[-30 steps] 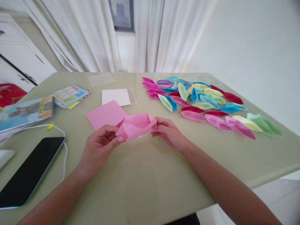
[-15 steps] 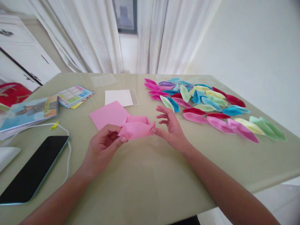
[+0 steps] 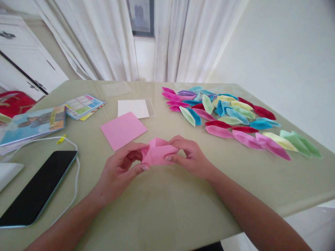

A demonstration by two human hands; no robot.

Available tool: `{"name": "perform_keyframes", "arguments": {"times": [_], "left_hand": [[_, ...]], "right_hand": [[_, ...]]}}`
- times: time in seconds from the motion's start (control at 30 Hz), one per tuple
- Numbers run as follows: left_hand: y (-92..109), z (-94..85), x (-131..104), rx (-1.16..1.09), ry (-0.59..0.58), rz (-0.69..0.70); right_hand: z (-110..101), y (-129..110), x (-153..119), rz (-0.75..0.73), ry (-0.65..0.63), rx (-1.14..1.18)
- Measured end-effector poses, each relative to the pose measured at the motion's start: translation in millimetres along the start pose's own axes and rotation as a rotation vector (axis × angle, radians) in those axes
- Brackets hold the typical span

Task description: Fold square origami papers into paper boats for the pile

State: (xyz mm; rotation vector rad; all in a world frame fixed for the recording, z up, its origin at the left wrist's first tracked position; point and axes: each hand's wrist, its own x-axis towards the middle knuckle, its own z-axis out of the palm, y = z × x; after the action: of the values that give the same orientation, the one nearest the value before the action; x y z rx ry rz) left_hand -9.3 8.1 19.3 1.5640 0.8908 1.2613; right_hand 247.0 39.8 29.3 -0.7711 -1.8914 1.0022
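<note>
A folded pink paper piece (image 3: 160, 154), hollow at the top, is held a little above the table between my two hands. My left hand (image 3: 121, 170) grips its left end between thumb and fingers. At its right end, my right hand (image 3: 192, 157) pinches it, thumb in front and fingers behind. Flat on the table beyond my left hand lies a pink paper square (image 3: 124, 130). Behind that square is a stack of white paper (image 3: 133, 108). Several folded paper pieces (image 3: 217, 130) in many colours lie in rows at the right.
A black-screened phone (image 3: 39, 188) and a white cable (image 3: 76, 181) lie at the left of the table (image 3: 167, 216). Beyond them are a picture booklet (image 3: 34, 123) and printed cards (image 3: 83, 106). White curtains (image 3: 112, 42) hang behind the table.
My right hand has closed onto the right end of the folded pink piece. The piece has moved slightly right and nearer to me, off the pink square, with my left hand following.
</note>
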Motion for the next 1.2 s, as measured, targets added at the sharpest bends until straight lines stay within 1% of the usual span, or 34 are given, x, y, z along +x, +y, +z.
{"name": "perform_keyframes", "arguments": {"times": [0.13, 0.33, 0.43, 0.53, 0.67, 0.77, 0.87, 1.0, 1.1, 1.2], "left_hand": [[2, -2.9, 2, -0.018, 0.023, 0.057], [2, -2.5, 0, 0.074, 0.043, 0.105], [5, 0.1, 2, 0.099, 0.139, 0.092], [8, 3.3, 3, 0.105, 0.22, 0.045], [6, 6.0, 0, 0.106, 0.189, 0.025], [2, 7.3, -5, 0.127, 0.162, 0.055], [1, 9.5, -9, 0.134, 0.125, 0.079], [2, 13.4, -10, 0.108, 0.086, 0.063], [1, 15.4, -12, 0.109, 0.094, 0.056], [0, 16.1, -15, 0.123, 0.097, 0.044]], "right_hand": [[-2, 0, -1, 0.04, 0.008, 0.086], [-2, -7, -2, -0.008, -0.036, 0.114], [-1, -10, -2, -0.019, -0.069, 0.103], [-1, -12, -3, -0.036, -0.085, 0.105], [2, -15, -3, -0.072, -0.087, 0.034], [6, -17, -4, -0.151, -0.107, -0.036], [10, -17, -5, -0.203, -0.091, -0.078], [15, -17, -7, -0.188, -0.054, -0.09], [17, -18, -8, -0.157, -0.033, -0.096], [18, -19, -8, -0.161, -0.033, -0.078]]}}
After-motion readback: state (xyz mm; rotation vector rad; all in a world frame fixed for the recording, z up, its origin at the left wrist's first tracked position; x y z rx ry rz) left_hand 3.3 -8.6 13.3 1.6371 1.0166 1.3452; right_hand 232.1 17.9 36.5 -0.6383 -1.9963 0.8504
